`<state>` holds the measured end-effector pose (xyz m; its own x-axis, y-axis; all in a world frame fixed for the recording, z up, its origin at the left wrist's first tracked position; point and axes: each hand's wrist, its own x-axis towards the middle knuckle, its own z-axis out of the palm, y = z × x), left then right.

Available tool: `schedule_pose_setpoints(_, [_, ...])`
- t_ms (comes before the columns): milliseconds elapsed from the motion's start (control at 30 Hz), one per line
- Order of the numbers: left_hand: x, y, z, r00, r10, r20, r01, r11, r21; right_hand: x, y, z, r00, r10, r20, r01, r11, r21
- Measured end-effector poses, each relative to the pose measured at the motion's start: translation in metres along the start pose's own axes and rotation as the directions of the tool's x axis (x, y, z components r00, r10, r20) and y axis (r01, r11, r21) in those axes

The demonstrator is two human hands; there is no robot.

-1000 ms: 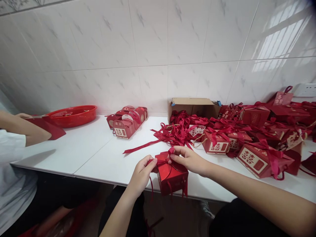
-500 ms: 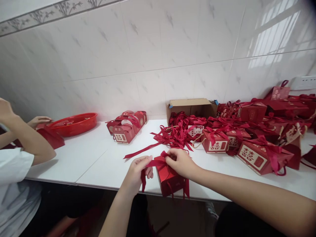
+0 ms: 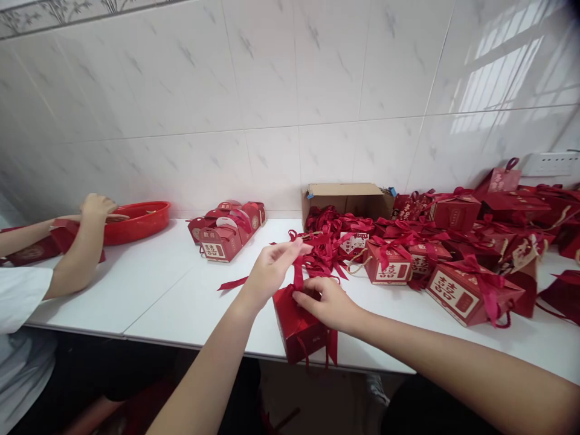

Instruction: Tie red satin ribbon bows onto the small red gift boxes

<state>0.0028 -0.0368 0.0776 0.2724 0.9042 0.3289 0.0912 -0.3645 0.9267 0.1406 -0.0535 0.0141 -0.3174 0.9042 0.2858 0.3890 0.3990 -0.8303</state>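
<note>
A red gift box (image 3: 301, 332) stands at the table's front edge, with cords and ribbon ends hanging down its near side. Above it my left hand (image 3: 274, 269) pinches a dark red ribbon (image 3: 298, 275) and holds it up, taut from the top of the box. My right hand (image 3: 328, 302) rests at the box's top, thumb and fingers closed on the ribbon where it meets the box. The knot itself is hidden behind those fingers. Just beyond both hands lies a heap of loose red ribbons (image 3: 324, 254).
A cardboard carton (image 3: 347, 190) lies behind the ribbons. Several finished-looking red boxes (image 3: 387, 269) with bows crowd the right side. Unribboned boxes (image 3: 226, 232) stand left of centre. Farther left, a co-worker's hand (image 3: 97, 205) is over a red basin (image 3: 145, 226).
My left hand has risen and moved right, drawing the ribbon from sideways to upward. My right hand stays at the box top. The co-worker's hand has moved over to the basin.
</note>
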Motion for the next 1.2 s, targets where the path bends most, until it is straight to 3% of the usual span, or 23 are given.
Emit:
schedule_pose_setpoints(100, [-0.020,-0.018,-0.008,0.996,0.019,-0.086,-0.012,0.997,0.081,0.003,0.004,-0.001,1.000,0.020,0.016,-0.021,0.999,0.043])
schedule_pose_setpoints(300, [-0.048,-0.044,-0.010,0.991,-0.040,-0.127,0.074,0.959,0.274,0.003,0.005,-0.007,0.996,-0.016,0.091,0.007,0.996,0.094])
schedule_pose_setpoints(500, [-0.049,-0.051,-0.012,0.994,-0.027,-0.103,0.049,0.975,0.215,0.000,0.000,-0.001,0.987,0.154,-0.036,-0.132,0.930,0.342])
schedule_pose_setpoints(600, [-0.053,-0.053,-0.012,0.997,-0.007,-0.076,0.024,0.973,0.229,-0.001,0.002,0.001,0.989,0.135,-0.057,-0.107,0.931,0.349])
schedule_pose_setpoints(900, [-0.057,-0.061,-0.003,0.983,0.100,-0.155,-0.050,0.955,0.294,-0.004,0.003,0.003,0.996,0.004,-0.089,0.002,0.998,0.066])
schedule_pose_setpoints(1067, [-0.056,-0.064,0.000,0.968,0.133,-0.212,-0.060,0.946,0.319,-0.010,0.001,0.003,0.966,-0.220,-0.137,0.190,0.961,-0.200])
schedule_pose_setpoints(1200, [-0.056,-0.066,0.002,0.959,0.143,-0.247,-0.061,0.948,0.313,-0.010,0.005,0.002,0.973,-0.191,-0.130,0.158,0.961,-0.228])
